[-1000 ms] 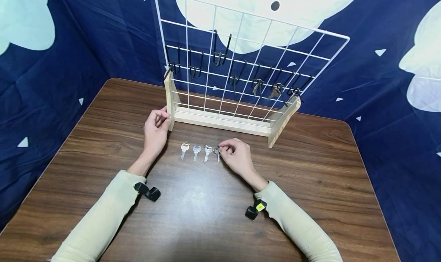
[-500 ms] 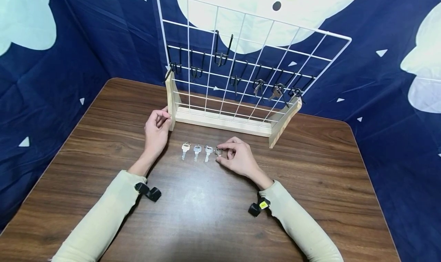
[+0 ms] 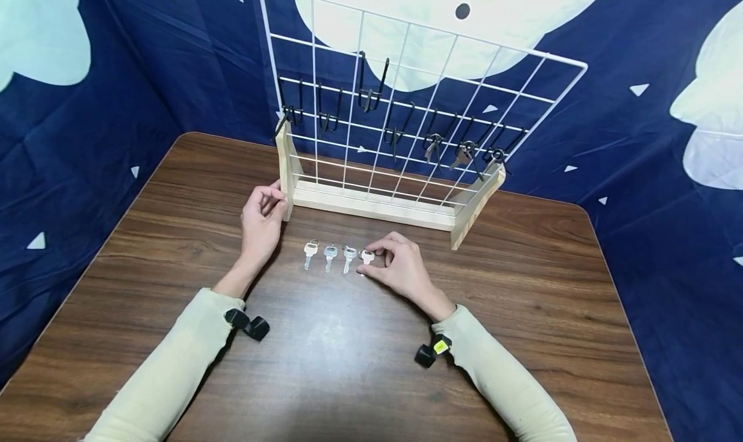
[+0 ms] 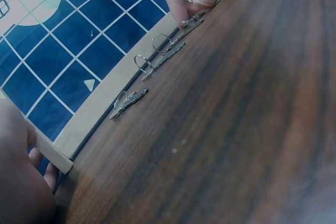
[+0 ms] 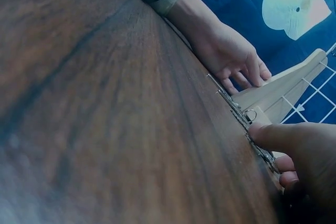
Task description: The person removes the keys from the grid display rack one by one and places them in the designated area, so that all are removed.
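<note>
My left hand (image 3: 262,219) grips the left wooden upright (image 3: 287,171) of a white wire rack (image 3: 383,116). In the left wrist view, fingertips show on the far side of that wood. My right hand (image 3: 402,264) has thumb and index finger at the two ends of a silver key (image 3: 367,257), the rightmost of a short row on the table. Left of it lie a key with its ring (image 3: 349,256), a bluish-looking key (image 3: 330,255) and, at the row's left end, another ringed key (image 3: 310,251).
Several black hooks (image 3: 369,95) hang on the wire grid, and keys (image 3: 464,153) hang from some on the right. The rack's base bar (image 3: 374,204) and right wooden upright (image 3: 478,203) stand behind the row on the brown table (image 3: 325,364). Blue patterned cloth (image 3: 174,61) surrounds the back.
My right thumb and index finger have spread around the rightmost key, which has turned from edge-on to showing its flat face. My left hand has stayed at the upright.
</note>
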`<move>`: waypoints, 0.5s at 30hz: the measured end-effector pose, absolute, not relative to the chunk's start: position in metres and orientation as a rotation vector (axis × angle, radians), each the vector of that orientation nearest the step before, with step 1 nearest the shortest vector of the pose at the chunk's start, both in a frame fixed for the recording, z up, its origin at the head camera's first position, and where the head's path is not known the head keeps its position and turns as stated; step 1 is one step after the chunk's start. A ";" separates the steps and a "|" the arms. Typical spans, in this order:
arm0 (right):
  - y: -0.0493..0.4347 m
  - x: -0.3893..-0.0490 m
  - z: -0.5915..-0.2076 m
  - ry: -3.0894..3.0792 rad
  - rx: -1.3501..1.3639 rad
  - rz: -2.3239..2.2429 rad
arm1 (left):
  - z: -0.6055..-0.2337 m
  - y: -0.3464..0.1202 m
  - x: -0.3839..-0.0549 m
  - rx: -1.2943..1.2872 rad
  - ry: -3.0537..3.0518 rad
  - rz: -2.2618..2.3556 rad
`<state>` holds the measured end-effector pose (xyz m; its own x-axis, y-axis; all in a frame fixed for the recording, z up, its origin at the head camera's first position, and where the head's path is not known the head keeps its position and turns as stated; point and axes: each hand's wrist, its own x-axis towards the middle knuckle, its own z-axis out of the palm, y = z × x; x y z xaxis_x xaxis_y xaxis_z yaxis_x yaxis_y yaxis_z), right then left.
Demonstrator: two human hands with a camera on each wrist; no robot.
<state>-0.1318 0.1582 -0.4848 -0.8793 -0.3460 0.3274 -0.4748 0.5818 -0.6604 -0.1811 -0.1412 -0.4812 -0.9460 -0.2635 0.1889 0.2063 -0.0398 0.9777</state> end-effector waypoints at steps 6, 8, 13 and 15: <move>0.160 -0.133 -0.486 -2.635 0.681 1.218 | -0.482 -0.141 -0.181 0.061 -1.925 -2.052; 0.160 -0.133 -0.487 -2.632 0.676 1.226 | -0.483 -0.141 -0.181 0.060 -1.929 -2.049; 0.159 -0.133 -0.487 -2.616 0.673 1.242 | -0.483 -0.142 -0.182 0.054 -1.934 -2.038; 0.159 -0.133 -0.486 -2.613 0.670 1.249 | -0.483 -0.142 -0.182 0.052 -1.934 -2.034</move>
